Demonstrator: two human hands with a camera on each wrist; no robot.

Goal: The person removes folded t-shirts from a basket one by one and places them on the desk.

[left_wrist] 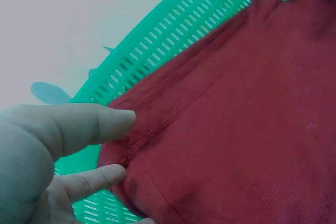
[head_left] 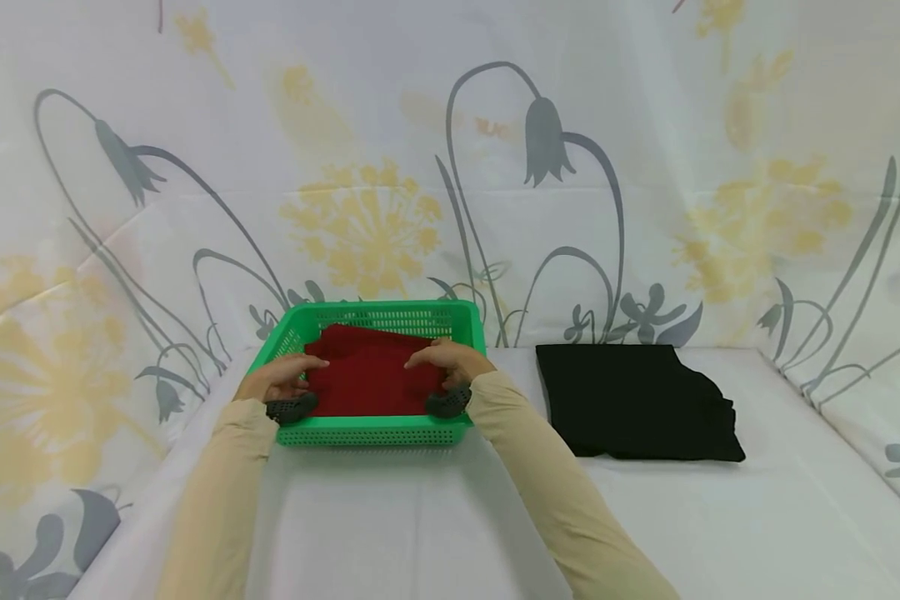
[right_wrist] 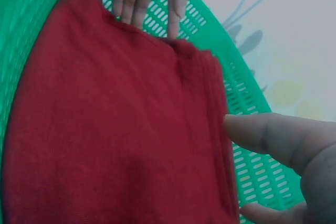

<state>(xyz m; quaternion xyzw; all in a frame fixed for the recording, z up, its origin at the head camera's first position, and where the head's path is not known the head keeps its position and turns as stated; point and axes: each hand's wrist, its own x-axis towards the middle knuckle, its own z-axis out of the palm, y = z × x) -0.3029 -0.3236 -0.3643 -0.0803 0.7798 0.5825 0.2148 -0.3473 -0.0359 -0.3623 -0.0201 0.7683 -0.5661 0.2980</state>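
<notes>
A folded red garment (head_left: 367, 379) with stitched seams lies inside a green plastic basket (head_left: 375, 423). My left hand (head_left: 283, 373) is at the garment's left end, thumb and fingers apart; in the left wrist view, the fingertips of that hand (left_wrist: 79, 135) meet the edge of the red cloth (left_wrist: 236, 108). At the opposite end is my right hand (head_left: 452, 362). Its thumb touches the layered edge of the garment (right_wrist: 121, 124) in the right wrist view, and another finger of the right hand (right_wrist: 294, 150) points at the same edge lower down. Neither hand pinches the cloth.
A folded black garment (head_left: 637, 404) lies flat on the white-covered table (head_left: 345, 517), right of the basket. Behind the table hangs a white cloth with a flower print (head_left: 390, 125). The basket's perforated walls (left_wrist: 168, 35) rise around the red garment.
</notes>
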